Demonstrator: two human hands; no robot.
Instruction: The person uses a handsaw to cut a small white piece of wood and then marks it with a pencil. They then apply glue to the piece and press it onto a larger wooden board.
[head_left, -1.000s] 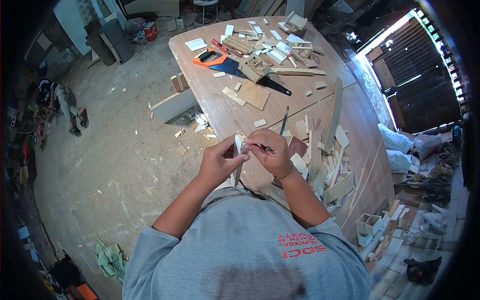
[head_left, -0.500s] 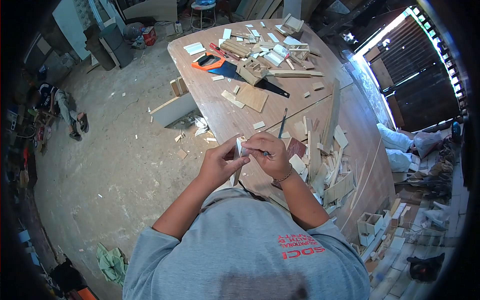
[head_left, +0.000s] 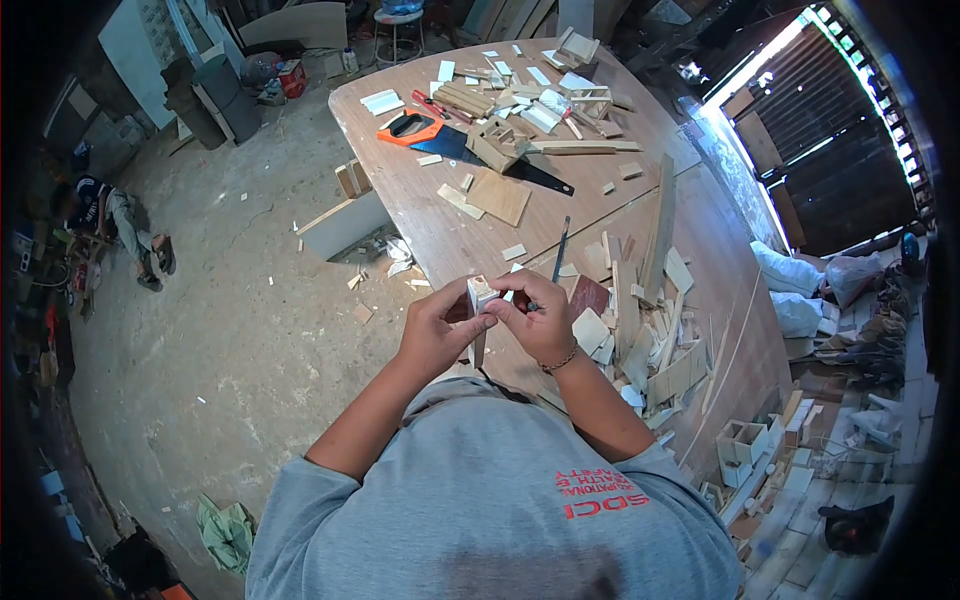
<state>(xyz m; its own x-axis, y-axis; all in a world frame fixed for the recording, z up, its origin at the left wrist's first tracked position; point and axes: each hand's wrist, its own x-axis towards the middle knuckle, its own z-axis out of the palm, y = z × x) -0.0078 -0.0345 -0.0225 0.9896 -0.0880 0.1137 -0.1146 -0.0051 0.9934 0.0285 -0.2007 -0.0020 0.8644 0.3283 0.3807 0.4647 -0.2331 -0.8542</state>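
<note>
My left hand point(head_left: 436, 325) is wrapped round a small pale wooden piece point(head_left: 481, 290) at the near edge of the table. The piece is light on top, and a narrow part extends down below the fingers. From the right, my right hand point(head_left: 537, 315) pinches the same piece near its upper end, thumb against its side. A slim dark tool, perhaps a pencil, shows by the right palm, too small to make out. Beyond the right hand a thin dark blade-like strip point(head_left: 561, 250) lies on the table.
The wooden table point(head_left: 420, 220) bears an orange-handled saw point(head_left: 410, 128), a thin square board point(head_left: 499, 196) and heaped offcuts point(head_left: 680, 372) to the right. An upright board point(head_left: 345, 226) stands at the table's left side. Another person point(head_left: 120, 215) sits far left.
My right fingers have shifted on the wooden piece, with the thumb now against its side. The piece has turned so its top faces up more. The view has moved slightly.
</note>
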